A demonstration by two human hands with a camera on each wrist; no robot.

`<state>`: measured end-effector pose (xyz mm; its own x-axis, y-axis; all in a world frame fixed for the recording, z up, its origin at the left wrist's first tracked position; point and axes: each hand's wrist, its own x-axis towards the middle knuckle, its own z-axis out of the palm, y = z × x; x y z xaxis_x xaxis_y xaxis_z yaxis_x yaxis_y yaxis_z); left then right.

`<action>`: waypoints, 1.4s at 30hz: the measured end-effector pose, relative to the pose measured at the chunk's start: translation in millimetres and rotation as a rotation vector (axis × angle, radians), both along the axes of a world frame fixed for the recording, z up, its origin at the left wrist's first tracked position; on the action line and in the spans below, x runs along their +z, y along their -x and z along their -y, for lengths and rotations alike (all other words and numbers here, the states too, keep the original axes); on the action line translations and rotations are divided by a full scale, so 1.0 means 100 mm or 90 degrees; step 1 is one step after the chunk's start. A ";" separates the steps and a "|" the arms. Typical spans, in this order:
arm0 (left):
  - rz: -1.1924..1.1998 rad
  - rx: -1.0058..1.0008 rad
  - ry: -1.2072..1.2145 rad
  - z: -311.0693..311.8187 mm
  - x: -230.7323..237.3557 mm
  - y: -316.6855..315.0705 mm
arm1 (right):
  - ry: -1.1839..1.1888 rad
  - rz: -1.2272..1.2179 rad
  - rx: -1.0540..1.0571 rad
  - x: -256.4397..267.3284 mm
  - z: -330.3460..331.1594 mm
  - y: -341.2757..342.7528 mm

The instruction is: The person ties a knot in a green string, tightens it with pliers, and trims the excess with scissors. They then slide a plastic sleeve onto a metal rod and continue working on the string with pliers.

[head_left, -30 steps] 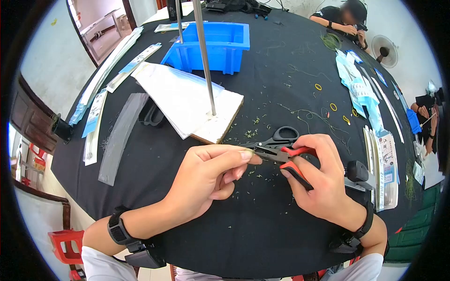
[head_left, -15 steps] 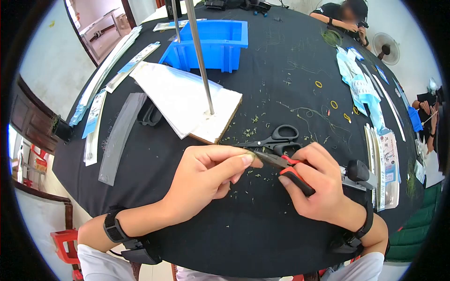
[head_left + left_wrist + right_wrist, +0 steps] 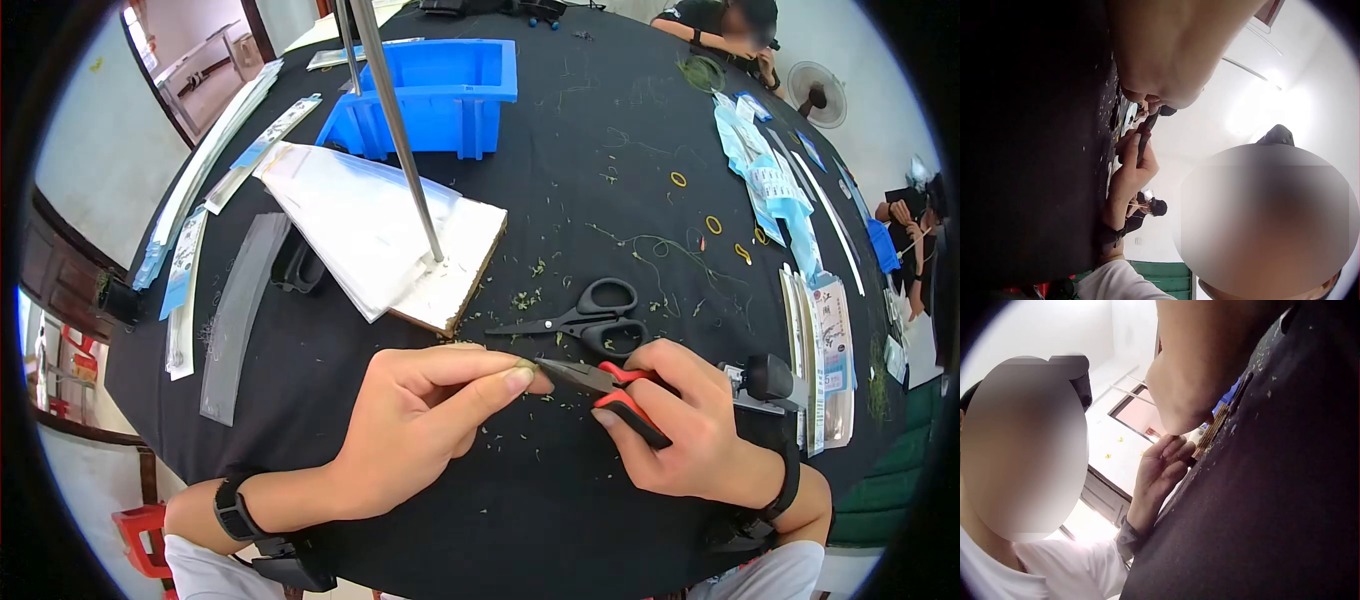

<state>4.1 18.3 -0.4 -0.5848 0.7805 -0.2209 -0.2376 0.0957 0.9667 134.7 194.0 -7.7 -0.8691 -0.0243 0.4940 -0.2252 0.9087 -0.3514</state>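
Observation:
Between its thumb and index finger, my left hand pinches a tiny greenish piece, mostly hidden by the fingertips; I cannot tell what it is. My right hand grips needle-nose pliers by their red and black handles. Their pointed tip comes right up to the left fingertips. Black scissors lie on the table just beyond both hands. In the left wrist view the right hand shows with the pliers; in the right wrist view the left hand shows with curled fingers.
Green clippings litter the black tablecloth. Beyond them are a white board with a metal rod, plastic sleeves and a blue bin. Rightward lie a stapler, packets and rubber bands.
Both hands have come slightly lower in the head view, uncovering more of the scissors. The left hand keeps its pinch and the right keeps the pliers, their tip still at the left fingertips.

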 end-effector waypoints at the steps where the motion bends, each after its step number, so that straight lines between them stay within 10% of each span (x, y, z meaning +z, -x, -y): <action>1: -0.003 0.001 -0.004 0.00 0.00 0.00 | -0.005 -0.002 0.002 0.00 0.00 0.00; 21: -0.034 0.002 0.004 0.03 -0.01 0.01 | 0.024 0.011 0.013 -0.02 -0.02 0.01; 30: -0.033 -0.146 0.060 0.03 0.02 -0.04 | 0.281 0.027 0.059 0.03 0.02 0.03; 42: 0.008 -0.129 0.035 0.01 -0.03 -0.09 | 0.155 -0.010 0.137 0.00 -0.02 0.06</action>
